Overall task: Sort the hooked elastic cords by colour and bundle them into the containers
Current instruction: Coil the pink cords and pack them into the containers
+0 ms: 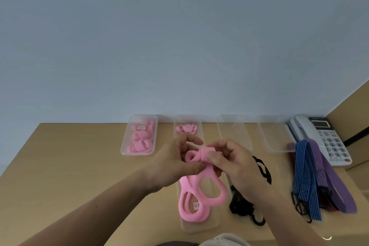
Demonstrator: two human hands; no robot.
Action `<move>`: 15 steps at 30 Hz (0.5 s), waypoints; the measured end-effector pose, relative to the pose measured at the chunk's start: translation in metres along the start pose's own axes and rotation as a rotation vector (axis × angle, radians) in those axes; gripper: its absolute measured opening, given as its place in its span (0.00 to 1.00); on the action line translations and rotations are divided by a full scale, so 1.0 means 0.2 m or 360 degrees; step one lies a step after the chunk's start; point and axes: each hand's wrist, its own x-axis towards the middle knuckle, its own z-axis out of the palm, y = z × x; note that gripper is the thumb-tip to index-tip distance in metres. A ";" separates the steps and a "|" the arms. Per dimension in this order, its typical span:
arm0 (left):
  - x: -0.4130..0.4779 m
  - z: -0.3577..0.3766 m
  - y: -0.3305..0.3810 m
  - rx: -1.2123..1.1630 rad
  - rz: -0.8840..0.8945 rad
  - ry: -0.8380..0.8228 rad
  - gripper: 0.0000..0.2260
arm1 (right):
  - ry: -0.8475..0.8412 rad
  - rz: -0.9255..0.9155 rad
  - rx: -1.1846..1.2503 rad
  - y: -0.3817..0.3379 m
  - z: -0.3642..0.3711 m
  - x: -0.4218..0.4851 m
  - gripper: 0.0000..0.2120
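Both hands hold a pink elastic cord [201,183] above the middle clear container [211,227]. My left hand [175,164] pinches its upper loop from the left. My right hand [233,162] grips the part wound round the top, thumb pressed on it. The cord's long loops hang down into that container. A small folded pink cord [186,128] lies at that container's far end. Another clear container [124,146] at the back left holds several pink cords [140,142].
Two more clear containers [235,134] [277,136] stand at the back right. Black cords [243,205] lie under my right wrist. Striped blue [305,177] and purple [329,175] cords lie at the right, by a white telephone [323,138]. A wall rises behind the table.
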 end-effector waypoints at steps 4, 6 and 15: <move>-0.01 0.00 0.03 0.0052 -0.0105 -0.0050 0.16 | 0.0003 -0.0023 -0.0052 0.02 0.00 0.01 0.12; -0.01 0.00 0.05 -0.0044 -0.0138 -0.0078 0.16 | 0.0010 -0.0034 -0.0091 0.03 0.00 0.00 0.15; -0.02 0.01 0.04 -0.0352 -0.0130 -0.0064 0.11 | -0.0064 -0.0012 -0.0016 0.03 -0.01 -0.03 0.20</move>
